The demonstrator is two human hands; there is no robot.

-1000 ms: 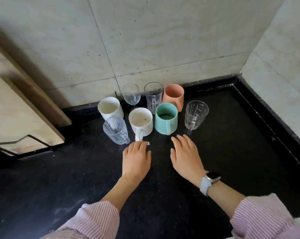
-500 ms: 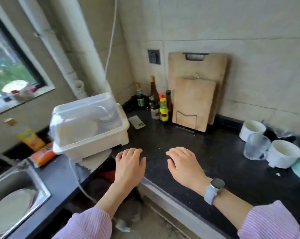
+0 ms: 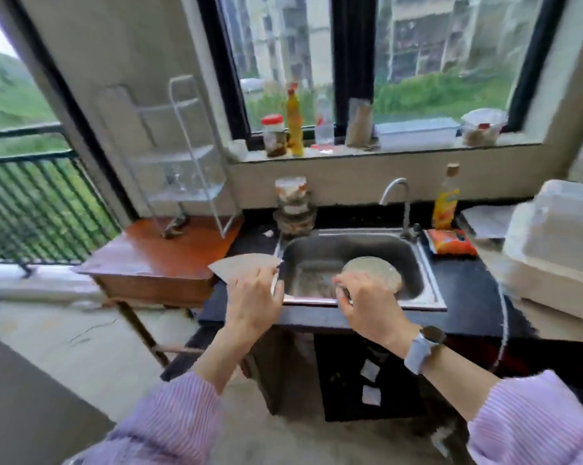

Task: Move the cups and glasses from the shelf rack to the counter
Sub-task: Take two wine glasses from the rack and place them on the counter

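At far left a dark green metal balcony railing stands before blurred green hills. Next comes a reddish-brown wooden side table, and on it a tall white wire shelf rack with several tiers. The frame is smeared here, so its shelves look almost bare; one faint clear shape on the lower tier may be a glass, though that cannot be told for sure.

The left hand hangs in the air by the near left corner of the stainless steel sink, fingers loosely bent, holding nothing. A pale flat fan-shaped piece lies just beyond its fingertips, at the sink's left edge.

The right hand, with a pale-strapped wristwatch, hovers over the sink's front rim, fingers loosely curled and empty as far as the blur allows. A round pale plate lies in the basin behind it. A curved chrome tap rises behind the sink, and an orange bottle stands to its right on the black stone counter. At far right sits a white plastic lidded dish box.
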